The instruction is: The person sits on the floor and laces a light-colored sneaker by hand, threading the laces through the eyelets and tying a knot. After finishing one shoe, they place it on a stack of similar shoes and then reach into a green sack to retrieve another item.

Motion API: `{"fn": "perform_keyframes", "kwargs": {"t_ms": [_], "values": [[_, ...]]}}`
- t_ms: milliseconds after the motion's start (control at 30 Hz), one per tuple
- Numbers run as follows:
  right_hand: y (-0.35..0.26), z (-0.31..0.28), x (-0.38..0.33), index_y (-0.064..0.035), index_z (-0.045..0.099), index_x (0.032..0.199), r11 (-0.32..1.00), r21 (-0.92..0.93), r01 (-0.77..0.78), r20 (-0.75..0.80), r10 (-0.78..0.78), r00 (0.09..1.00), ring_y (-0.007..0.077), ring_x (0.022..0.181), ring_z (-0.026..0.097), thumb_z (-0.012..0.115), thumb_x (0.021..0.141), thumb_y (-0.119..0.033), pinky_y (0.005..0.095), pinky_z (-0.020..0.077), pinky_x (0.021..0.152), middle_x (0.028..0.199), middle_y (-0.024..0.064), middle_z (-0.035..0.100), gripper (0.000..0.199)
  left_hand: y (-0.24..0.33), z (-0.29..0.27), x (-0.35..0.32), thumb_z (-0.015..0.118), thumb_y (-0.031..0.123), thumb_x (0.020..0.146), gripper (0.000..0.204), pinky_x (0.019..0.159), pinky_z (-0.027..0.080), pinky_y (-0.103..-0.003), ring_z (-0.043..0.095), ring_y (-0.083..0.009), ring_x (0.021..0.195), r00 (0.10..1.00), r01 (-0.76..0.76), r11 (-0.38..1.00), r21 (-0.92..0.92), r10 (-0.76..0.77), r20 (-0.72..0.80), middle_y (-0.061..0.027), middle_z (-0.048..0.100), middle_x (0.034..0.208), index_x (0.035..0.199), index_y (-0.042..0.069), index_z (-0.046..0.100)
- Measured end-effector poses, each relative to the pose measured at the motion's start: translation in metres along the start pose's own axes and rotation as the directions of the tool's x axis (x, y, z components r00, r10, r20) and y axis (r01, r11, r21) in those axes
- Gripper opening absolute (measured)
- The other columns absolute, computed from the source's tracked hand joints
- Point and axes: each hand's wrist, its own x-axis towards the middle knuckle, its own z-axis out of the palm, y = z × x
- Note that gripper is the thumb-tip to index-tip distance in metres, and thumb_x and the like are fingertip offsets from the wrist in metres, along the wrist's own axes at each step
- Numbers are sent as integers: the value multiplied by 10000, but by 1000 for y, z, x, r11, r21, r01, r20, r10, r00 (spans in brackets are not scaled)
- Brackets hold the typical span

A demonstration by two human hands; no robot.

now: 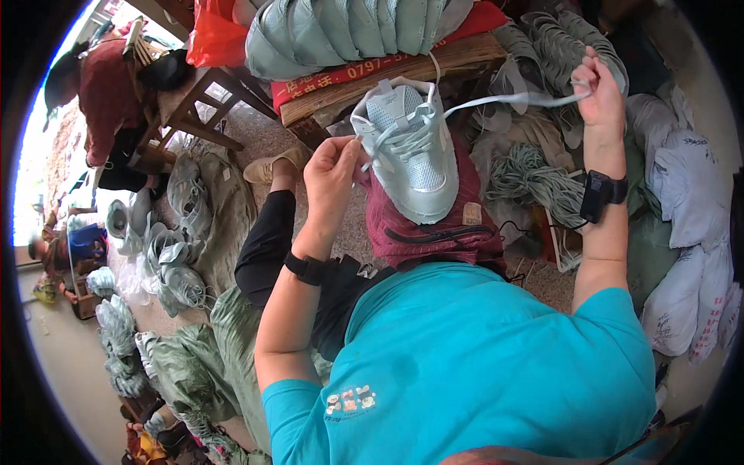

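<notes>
A pale grey-green sneaker upper (422, 167), without a visible sole, rests on a maroon cloth (387, 225) over my lap, toe toward me. Several rows of its lace cross the tongue. My right hand (598, 89) is raised out to the right, its fingers closed on one end of the shoelace (511, 98), which stretches taut from the upper's top eyelets. Beside the upper's left edge, my left hand (335, 167) pinches at the other lace side; its fingertips meet near the collar, and the short lace piece there is partly hidden.
Ahead stands a wooden bench (387, 87) with a red banner and a row of stacked uppers (349, 35). A bundle of loose laces (531, 174) lies to the right, near white sacks (686, 194). More uppers (186, 194) heap on the left floor, below a seated person (112, 97).
</notes>
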Motion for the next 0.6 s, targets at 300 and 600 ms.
{"fn": "perform_keyframes", "kwargs": {"t_ms": [300,600], "values": [[48,9,-59,-9,612,1113,721,-670,-178,136,355,925,-6,593,377,571,937,-177,152,302,512,732,-68,484,247,-53,-173,-17,606,141,953,149,493,331,-168,450,2,600,879,-10,944,329,165,-448,59,594,773,977,23,693],[148,63,-89,-24,579,955,430,-812,395,543,308,782,159,769,563,685,816,-120,293,467,694,922,59,553,199,-14,-71,-4,515,141,993,168,508,433,-190,535,-69,571,968,-44,994,96,66,-243,-104,694,860,1098,11,528]]}}
